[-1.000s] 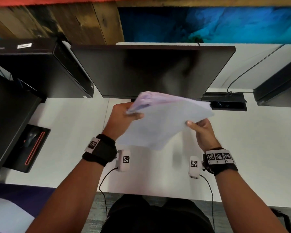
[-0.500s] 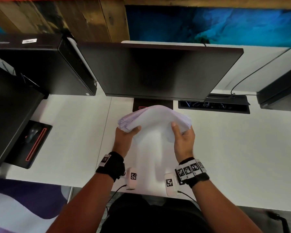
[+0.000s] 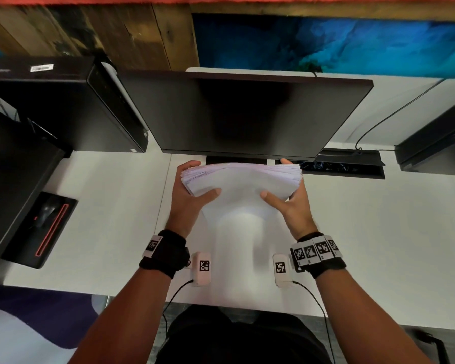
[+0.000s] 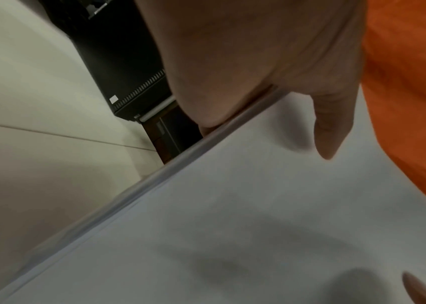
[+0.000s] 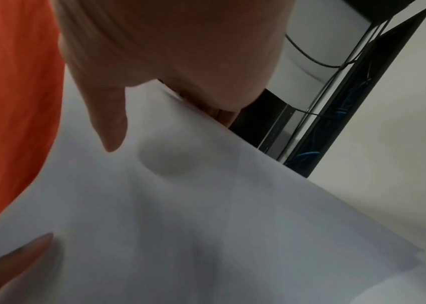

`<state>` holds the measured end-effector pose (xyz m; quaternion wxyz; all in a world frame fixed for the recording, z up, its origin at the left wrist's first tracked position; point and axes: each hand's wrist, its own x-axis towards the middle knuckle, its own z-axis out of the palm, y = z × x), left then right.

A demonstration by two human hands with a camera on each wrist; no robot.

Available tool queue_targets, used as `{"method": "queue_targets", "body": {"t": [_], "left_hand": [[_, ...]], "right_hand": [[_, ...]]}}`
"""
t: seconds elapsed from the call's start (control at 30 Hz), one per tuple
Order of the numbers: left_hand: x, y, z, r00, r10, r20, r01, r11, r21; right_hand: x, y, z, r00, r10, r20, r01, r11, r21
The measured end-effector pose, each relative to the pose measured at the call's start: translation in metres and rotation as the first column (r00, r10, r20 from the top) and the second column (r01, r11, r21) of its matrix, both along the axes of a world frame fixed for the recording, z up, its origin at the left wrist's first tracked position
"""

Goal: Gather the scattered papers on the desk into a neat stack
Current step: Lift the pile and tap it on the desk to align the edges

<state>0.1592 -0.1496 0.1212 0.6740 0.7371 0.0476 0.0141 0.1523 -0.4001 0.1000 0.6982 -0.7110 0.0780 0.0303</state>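
A thick stack of white papers [image 3: 241, 183] stands on edge on the white desk [image 3: 111, 206], just in front of the monitor. My left hand [image 3: 189, 191] grips its left side, thumb on the near face and fingers behind. My right hand [image 3: 289, 199] grips the right side the same way. The top edges fan slightly and are not quite even. In the left wrist view the paper stack [image 4: 232, 216] fills the lower frame under my left thumb [image 4: 328, 131]. The right wrist view has the paper stack [image 5: 180, 216] under my right thumb [image 5: 112, 125].
A dark monitor [image 3: 247, 114] stands right behind the stack. A black computer tower [image 3: 71, 106] sits at back left, and a mouse on a black pad [image 3: 45, 224] at left. A cable tray [image 3: 350, 164] lies at right, with another black unit [image 3: 436, 143] beyond.
The stack went from tilted and loosely held in the air to upright, squared between both hands, down at the desk in front of the monitor. Both hands shifted to its sides.
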Motion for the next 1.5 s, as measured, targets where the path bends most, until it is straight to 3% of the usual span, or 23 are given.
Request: {"method": "queue_targets", "body": {"t": [0.1,0.23,0.43,1.5], "left_hand": [[0.005,0.005,0.004,1.0,0.009,-0.022,-0.01,0.998,-0.056],[0.006,0.003,0.006,0.998,-0.062,-0.023,0.062,0.998,-0.017],[0.013,0.008,0.008,0.994,-0.111,-0.014,0.11,0.993,-0.042],[0.003,-0.005,0.006,0.993,-0.058,-0.105,0.06,0.998,0.01]], "right_hand": [[0.003,-0.004,0.003,0.999,-0.024,0.022,0.024,1.0,-0.016],[0.005,-0.003,0.007,0.998,0.045,0.042,-0.042,0.997,-0.057],[0.007,-0.005,0.01,0.997,0.034,0.066,-0.031,0.999,-0.036],[0.0,-0.006,0.008,0.995,0.036,0.096,-0.023,0.992,-0.128]]}}
